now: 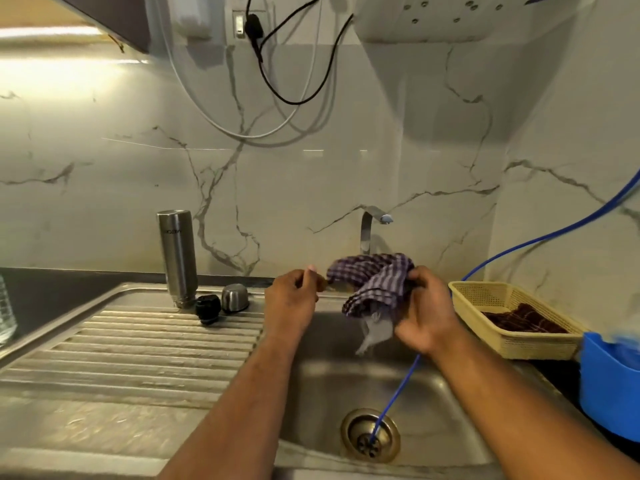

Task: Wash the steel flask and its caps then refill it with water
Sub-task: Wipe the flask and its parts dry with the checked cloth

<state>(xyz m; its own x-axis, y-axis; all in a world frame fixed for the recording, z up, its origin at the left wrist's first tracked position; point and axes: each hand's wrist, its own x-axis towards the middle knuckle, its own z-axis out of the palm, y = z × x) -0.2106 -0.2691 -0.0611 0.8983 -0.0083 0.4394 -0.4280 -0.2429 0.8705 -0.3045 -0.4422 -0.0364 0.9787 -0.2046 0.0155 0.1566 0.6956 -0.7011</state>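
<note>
Right hand (pixel 429 313) grips checked purple cloth (pixel 377 275); left hand (pixel 292 296) curled, grasp unclear. Tall steel flask (pixel 176 258) stands inverted: likely drying step; next, upright it, refill.

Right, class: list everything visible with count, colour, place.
flask: one, steel, inverted on drainboard
black cap: one, black, beside flask
steel cap: one, steel, by black cap
cloth: one, purple check, over sink
tap: one, steel, behind sink
sink: one, steel, centre
hose: one, blue, into drain
basket: one, cream, right of sink
tub: one, blue, right edge
cables: several, black, white, wall
bottle: one, clear, left
left hand: one, by cloth, grip unclear
right hand: one, grips cloth
</note>
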